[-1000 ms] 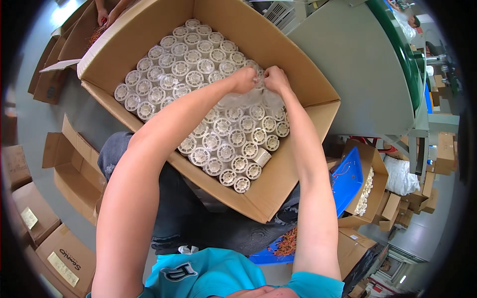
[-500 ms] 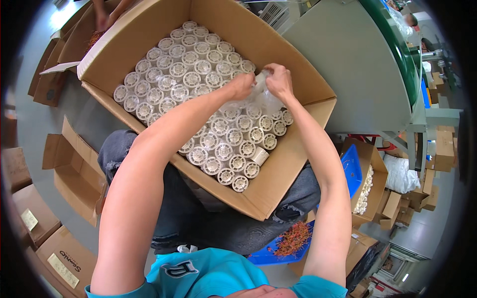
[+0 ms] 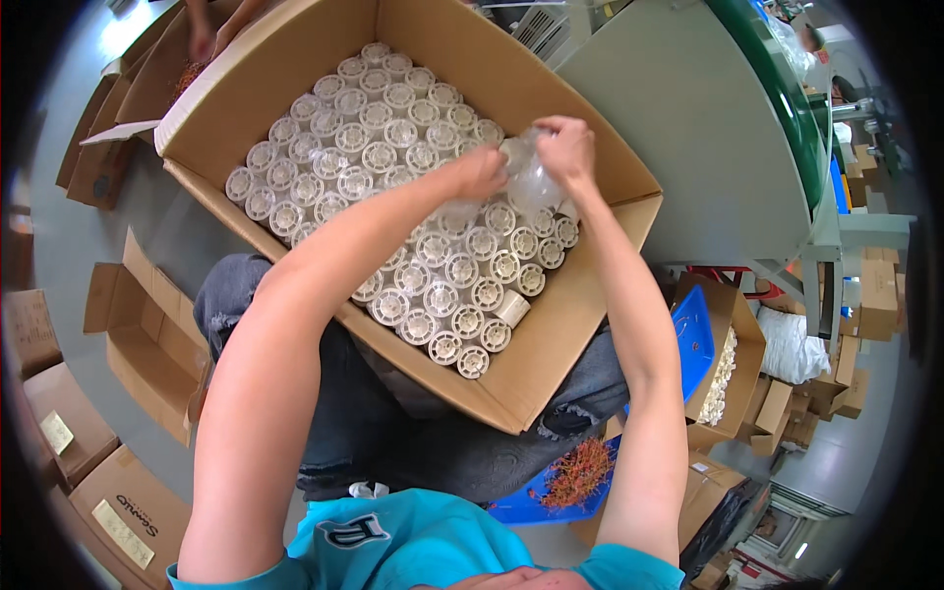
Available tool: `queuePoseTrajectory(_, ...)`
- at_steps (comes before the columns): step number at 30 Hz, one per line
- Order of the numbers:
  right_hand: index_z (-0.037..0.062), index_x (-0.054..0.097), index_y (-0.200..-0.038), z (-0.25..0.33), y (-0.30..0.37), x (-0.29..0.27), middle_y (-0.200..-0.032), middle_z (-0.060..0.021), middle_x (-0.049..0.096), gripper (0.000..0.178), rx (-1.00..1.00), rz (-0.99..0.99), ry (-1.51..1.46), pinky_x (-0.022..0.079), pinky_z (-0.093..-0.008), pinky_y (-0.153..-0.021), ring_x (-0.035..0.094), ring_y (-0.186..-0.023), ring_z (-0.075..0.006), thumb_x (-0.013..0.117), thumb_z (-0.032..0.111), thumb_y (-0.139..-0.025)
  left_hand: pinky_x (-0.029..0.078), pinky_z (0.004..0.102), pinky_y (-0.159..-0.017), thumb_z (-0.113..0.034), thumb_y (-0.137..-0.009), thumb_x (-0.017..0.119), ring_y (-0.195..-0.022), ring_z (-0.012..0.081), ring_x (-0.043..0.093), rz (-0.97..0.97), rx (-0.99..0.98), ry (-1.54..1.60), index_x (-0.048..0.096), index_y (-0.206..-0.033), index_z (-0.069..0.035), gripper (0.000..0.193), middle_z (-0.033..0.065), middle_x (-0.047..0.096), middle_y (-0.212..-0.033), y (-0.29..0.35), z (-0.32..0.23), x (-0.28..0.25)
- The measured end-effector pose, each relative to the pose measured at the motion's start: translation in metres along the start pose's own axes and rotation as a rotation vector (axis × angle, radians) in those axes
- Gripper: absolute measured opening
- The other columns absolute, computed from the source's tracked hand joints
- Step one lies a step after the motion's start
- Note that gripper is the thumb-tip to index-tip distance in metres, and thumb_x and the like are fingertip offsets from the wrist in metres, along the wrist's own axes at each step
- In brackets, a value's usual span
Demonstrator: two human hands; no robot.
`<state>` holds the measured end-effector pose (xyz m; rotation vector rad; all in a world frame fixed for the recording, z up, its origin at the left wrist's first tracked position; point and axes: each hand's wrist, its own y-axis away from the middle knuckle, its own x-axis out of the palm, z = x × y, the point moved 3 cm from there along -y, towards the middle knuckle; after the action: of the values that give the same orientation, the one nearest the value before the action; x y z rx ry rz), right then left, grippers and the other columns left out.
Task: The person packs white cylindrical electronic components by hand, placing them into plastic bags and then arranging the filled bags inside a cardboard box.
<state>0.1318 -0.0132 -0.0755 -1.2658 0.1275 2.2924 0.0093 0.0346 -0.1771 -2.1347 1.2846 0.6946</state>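
Note:
A large open cardboard box [image 3: 472, 54] lies tilted across my lap. Inside it stand rows of clear plastic cylinders with round, white-spoked ends [image 3: 379, 155]. Near the box's front corner, one pale cylinder [image 3: 511, 308] lies on its side. Above the right part of the rows, a crinkled clear plastic bag [image 3: 534, 187] is stretched between my hands. My left hand [image 3: 480, 172], smeared by motion, is closed at the bag's left side. My right hand [image 3: 567, 149] pinches its upper right side. The bag hides some cylinders beneath it.
At the upper left, another person's hands [image 3: 204, 39] reach into a carton. A smaller open carton [image 3: 147, 334] sits on the floor at left. A grey panel with a green edge [image 3: 688, 128] stands at right. Below it are blue trays [image 3: 695, 339], one with red-orange pieces [image 3: 580, 472].
My right hand has moved slightly right and up with the bag, widening the gap between my hands. My left hand stays in nearly the same place. The cylinders keep their rows.

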Motion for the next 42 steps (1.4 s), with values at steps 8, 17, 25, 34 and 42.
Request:
queuePoseTrajectory(8, 0.0064, 0.069, -0.069, 0.004, 0.001, -0.028, -0.071, -0.0133, 0.066, 0.016, 0.068, 0.03, -0.1, 0.051, -0.0346, -0.07, 0.066, -0.071, -0.0272, 0.054, 0.006, -0.064, 0.048, 0.043, -0.079, -0.017, -0.076, 0.058, -0.089, 0.0401, 0.059, -0.17, -0.116, 0.024, 0.063, -0.085, 0.002, 0.022, 0.0241, 0.061, -0.085, -0.011, -0.027, -0.068)
queuePoseTrajectory(17, 0.0075, 0.069, -0.09, -0.008, 0.073, 0.024, -0.096, -0.0181, 0.065, 0.03, -0.139, 0.676, 0.488, 0.05, -0.0402, -0.08, 0.062, -0.092, -0.033, 0.054, 0.003, -0.065, 0.048, 0.0442, -0.076, -0.026, -0.08, 0.061, -0.09, 0.0338, 0.061, 0.402, -0.171, -0.313, 0.056, -0.111, -0.01, 0.035, 0.0164, 0.064, -0.093, 0.04, -0.015, -0.048)
queuePoseTrajectory(25, 0.0039, 0.066, -0.091, -0.022, 0.079, 0.05, -0.092, -0.0194, 0.065, 0.03, -0.073, 0.798, 0.492, 0.05, -0.0425, -0.076, 0.062, -0.09, -0.0342, 0.069, 0.022, -0.068, 0.049, 0.0417, -0.081, -0.031, -0.078, 0.066, -0.098, 0.0312, 0.06, 0.475, -0.282, -0.303, 0.06, -0.112, -0.012, 0.039, 0.0152, 0.063, -0.104, 0.034, -0.001, -0.012)
queuePoseTrajectory(34, 0.0027, 0.067, -0.084, -0.034, 0.064, 0.059, -0.086, -0.0208, 0.065, 0.019, -0.162, 0.907, 0.324, 0.049, -0.04, -0.072, 0.062, -0.083, -0.034, 0.059, 0.006, -0.066, 0.049, 0.043, -0.079, -0.021, -0.078, 0.063, -0.096, 0.0331, 0.06, 0.371, -0.324, -0.275, 0.062, -0.101, -0.003, 0.029, 0.0173, 0.062, -0.104, 0.038, 0.0, -0.002)
queuePoseTrajectory(42, -0.0004, 0.068, -0.086, -0.024, 0.061, 0.047, -0.085, -0.0236, 0.064, 0.023, -0.116, 0.629, 0.217, 0.049, -0.0401, -0.074, 0.064, -0.08, -0.0311, 0.065, 0.007, -0.065, 0.047, 0.0451, -0.074, -0.004, -0.074, 0.055, -0.086, 0.0409, 0.058, 0.233, 0.065, -0.189, 0.048, -0.101, 0.003, 0.029, 0.0228, 0.056, -0.098, 0.038, -0.02, -0.003)
